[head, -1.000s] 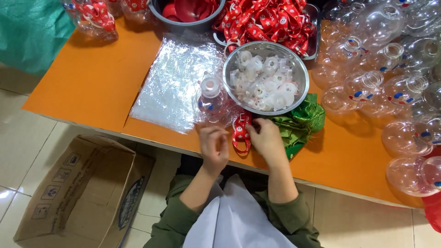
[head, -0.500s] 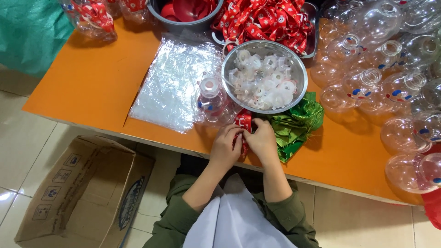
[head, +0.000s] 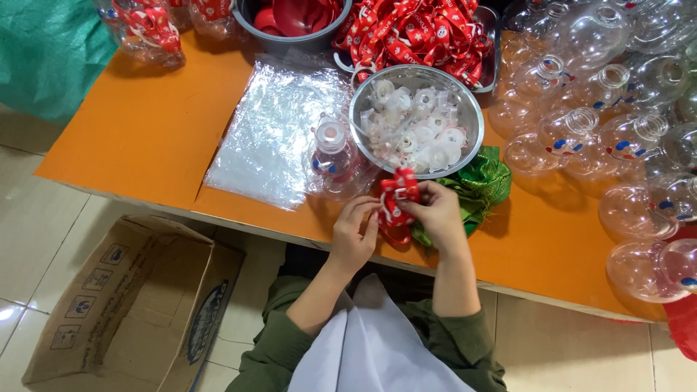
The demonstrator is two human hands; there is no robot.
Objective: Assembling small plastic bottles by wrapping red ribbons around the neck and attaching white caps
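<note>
My left hand and my right hand meet at the near edge of the orange table, both pinching a red patterned ribbon strap bunched between the fingertips. Just beyond the hands stands a clear round plastic bottle with a white neck. Next to it sits a steel bowl full of white plastic rings. A green cloth bag lies under my right hand.
A stack of clear plastic bags lies to the left. Several clear round bottles crowd the right side. A tray of red straps and a grey bowl of red caps sit at the back. An open cardboard box stands on the floor.
My hands have closed in on each other and lifted the red strap slightly toward the steel bowl, bunching it up between the fingers.
</note>
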